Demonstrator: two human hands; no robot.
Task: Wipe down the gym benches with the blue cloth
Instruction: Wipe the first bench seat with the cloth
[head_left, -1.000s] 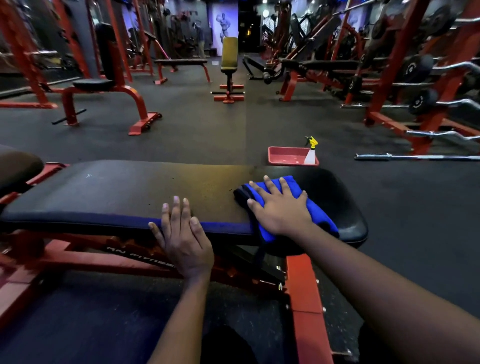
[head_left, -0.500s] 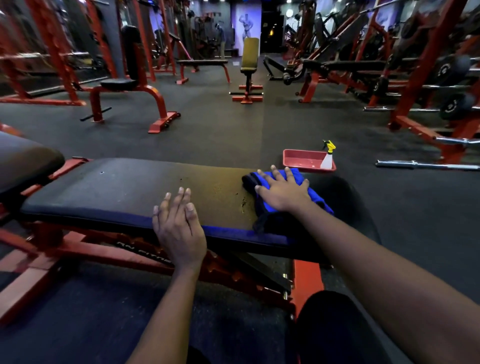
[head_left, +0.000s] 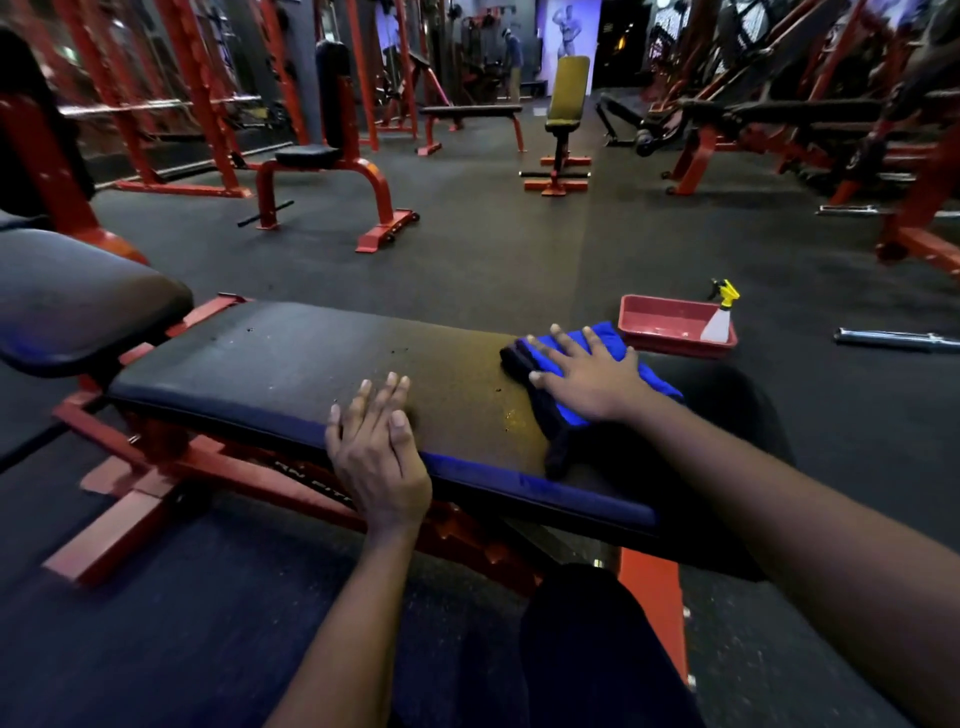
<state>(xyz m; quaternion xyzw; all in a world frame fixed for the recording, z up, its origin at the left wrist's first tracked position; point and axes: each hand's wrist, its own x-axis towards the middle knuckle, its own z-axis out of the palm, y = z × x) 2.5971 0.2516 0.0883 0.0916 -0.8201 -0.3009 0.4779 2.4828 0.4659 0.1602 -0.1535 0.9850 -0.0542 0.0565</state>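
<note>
Head view. The right hand (head_left: 587, 379), centre right of the frame, lay flat with fingers spread on the blue cloth (head_left: 608, 340), pressing it rather than gripping it. That is likely so the whole palm could drag the cloth across the pad.

The cloth sat bunched on the right end of the worktop (head_left: 291, 364), a black padded flat bench on a red frame, with one dark corner hanging over the near edge.

The left hand (head_left: 379, 457), lower centre, rested palm down on the near edge with fingers straight and together, holding nothing. It probably braced the lean.

Yellowish dust and specks showed mid-pad, left of the cloth, so that stretch looked unwiped.

A red tray (head_left: 665, 325) with a spray bottle (head_left: 719, 319) standing in its right corner sat on the floor just behind the worktop, probably to be within reach for re-spraying.

A separate seat pad (head_left: 78, 306) was at the left edge.

Counts:
- Hands: two
- Cloth: one
- Tray: one
- Spray bottle: one
- Steel bar (head_left: 893, 340): one, on the floor at the right edge
- Farther benches: three clear ones across the top, namely an upright seat bench (head_left: 322, 156), a flat bench (head_left: 470, 110) and a yellow-backed bench (head_left: 569, 88)
- Upper right machines: too blurred to count
</note>
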